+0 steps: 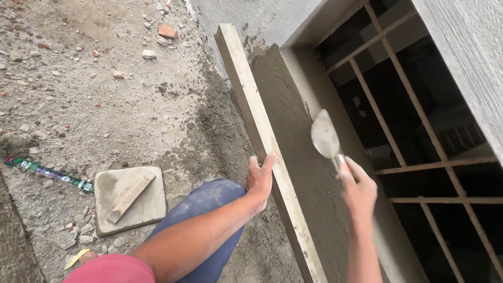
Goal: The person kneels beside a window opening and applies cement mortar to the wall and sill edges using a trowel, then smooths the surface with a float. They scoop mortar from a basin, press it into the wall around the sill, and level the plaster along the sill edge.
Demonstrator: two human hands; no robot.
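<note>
The left hand (260,180) gripped the wooden straightedge (264,141) set against the wet plaster strip (298,136); right of it, the right hand (358,188) clasped a trowel (326,137).

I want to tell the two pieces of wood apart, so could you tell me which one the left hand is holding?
The left hand grips the long wooden straightedge set against the wet mortar strip. The other, a short wooden handle, lies untouched on the square float on the ground.

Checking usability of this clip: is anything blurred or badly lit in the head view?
Head view: daylight is soft and even, without glare; the trowel in the right hand is motion-blurred; the left hand on the wooden straightedge is sharp; behind the window grille it is too dark to read.
</note>
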